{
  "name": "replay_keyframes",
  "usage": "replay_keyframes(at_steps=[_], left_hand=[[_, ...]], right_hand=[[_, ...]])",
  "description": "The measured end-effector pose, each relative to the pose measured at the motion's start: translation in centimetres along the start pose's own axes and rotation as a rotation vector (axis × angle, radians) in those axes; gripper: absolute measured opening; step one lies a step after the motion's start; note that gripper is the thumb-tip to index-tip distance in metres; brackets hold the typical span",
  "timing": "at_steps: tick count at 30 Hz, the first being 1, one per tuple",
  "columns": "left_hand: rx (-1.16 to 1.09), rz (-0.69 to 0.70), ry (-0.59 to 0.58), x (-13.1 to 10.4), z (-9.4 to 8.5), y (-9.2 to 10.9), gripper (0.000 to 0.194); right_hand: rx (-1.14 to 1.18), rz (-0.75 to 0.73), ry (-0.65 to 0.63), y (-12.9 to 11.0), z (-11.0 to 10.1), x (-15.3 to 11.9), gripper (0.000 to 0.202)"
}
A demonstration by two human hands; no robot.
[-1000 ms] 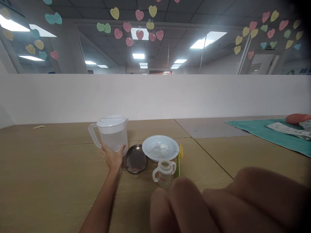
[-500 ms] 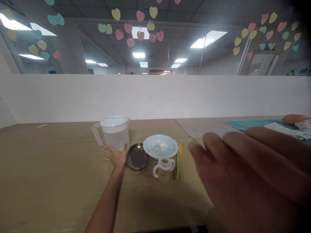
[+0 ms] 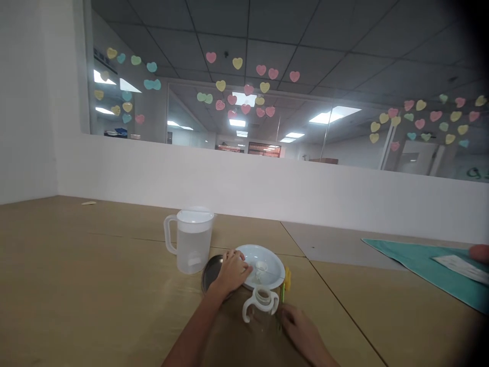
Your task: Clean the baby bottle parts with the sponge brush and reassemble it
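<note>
My left hand (image 3: 234,270) reaches over the dark round metal dish (image 3: 210,272), its fingers closed at the left rim of the white bowl (image 3: 273,260); what they hold, if anything, is hidden. Inside the bowl lie small whitish pieces (image 3: 261,266). My right hand (image 3: 300,326) is low at the right, blurred, its fingertips at the green handle (image 3: 283,294) of a yellow-headed brush (image 3: 288,279). Between my hands stands a clear bottle (image 3: 262,318) with a white two-handled collar (image 3: 263,300) and an open top.
A lidded translucent pitcher (image 3: 193,247) stands left of the dish. At the far left lies a flat pale piece (image 3: 88,203). A teal cloth (image 3: 416,260) with a patterned white cloth (image 3: 460,267) and a reddish object (image 3: 479,252) is at the right. A white wall rises behind.
My left hand has left the pitcher and moved right to the bowl's rim. My right hand has dropped from close before the camera to the brush handle. The camera view has tilted and shifted.
</note>
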State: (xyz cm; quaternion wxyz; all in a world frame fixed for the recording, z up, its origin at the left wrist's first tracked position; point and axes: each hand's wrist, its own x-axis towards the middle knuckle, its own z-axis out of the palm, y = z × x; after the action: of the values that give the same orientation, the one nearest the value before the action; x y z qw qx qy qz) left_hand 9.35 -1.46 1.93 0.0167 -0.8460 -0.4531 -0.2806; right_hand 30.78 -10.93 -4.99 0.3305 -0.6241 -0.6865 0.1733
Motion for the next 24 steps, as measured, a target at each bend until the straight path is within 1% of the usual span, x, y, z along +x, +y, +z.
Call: replay_keyframes(at_steps=[3, 6, 8, 10, 13, 14, 16, 19, 21, 22, 24], left_hand=[[0.112, 0.000, -0.012, 0.1, 1.2, -0.3, 0.034], [0.150, -0.025, 0.016, -0.2, 1.9, -0.6, 0.035], [0.150, -0.034, 0.037, -0.4, 2.1, -0.8, 0.034], [0.138, -0.044, 0.061, -0.6, 2.2, -0.7, 0.033], [0.121, -0.063, 0.120, -1.0, 2.2, -0.4, 0.030], [0.114, -0.073, 0.147, -1.1, 2.1, -0.2, 0.029], [0.087, -0.109, 0.210, -1.4, 2.2, 0.1, 0.023], [-0.003, -0.157, 0.281, -1.7, 2.3, 0.3, 0.014], [-0.092, -0.155, 0.306, -1.8, 2.5, 0.3, 0.013], [-0.133, -0.152, 0.321, -1.8, 2.5, 0.2, 0.014], [-0.193, -0.163, 0.377, -2.0, 2.6, 0.0, 0.016]], right_hand=[[-0.194, 0.008, -0.070, 0.5, 0.4, 0.2, 0.036], [-0.297, 0.023, -0.035, 1.6, 0.3, 1.0, 0.032], [-0.316, 0.021, 0.021, 3.1, 0.4, 1.5, 0.024], [-0.275, 0.003, 0.117, 4.6, 0.5, 2.0, 0.018], [-0.195, 0.009, 0.250, 5.8, 0.2, 2.6, 0.020], [-0.187, 0.024, 0.288, 5.8, -0.2, 2.8, 0.020], [-0.168, 0.031, 0.320, 4.9, -1.4, 3.4, 0.021], [-0.143, 0.034, 0.403, 2.5, -3.7, 4.4, 0.022], [-0.126, 0.065, 0.461, 0.8, -5.1, 5.2, 0.022], [-0.105, 0.049, 0.502, 0.0, -5.5, 5.6, 0.024], [-0.045, -0.023, 0.524, -1.2, -5.8, 6.5, 0.040]])
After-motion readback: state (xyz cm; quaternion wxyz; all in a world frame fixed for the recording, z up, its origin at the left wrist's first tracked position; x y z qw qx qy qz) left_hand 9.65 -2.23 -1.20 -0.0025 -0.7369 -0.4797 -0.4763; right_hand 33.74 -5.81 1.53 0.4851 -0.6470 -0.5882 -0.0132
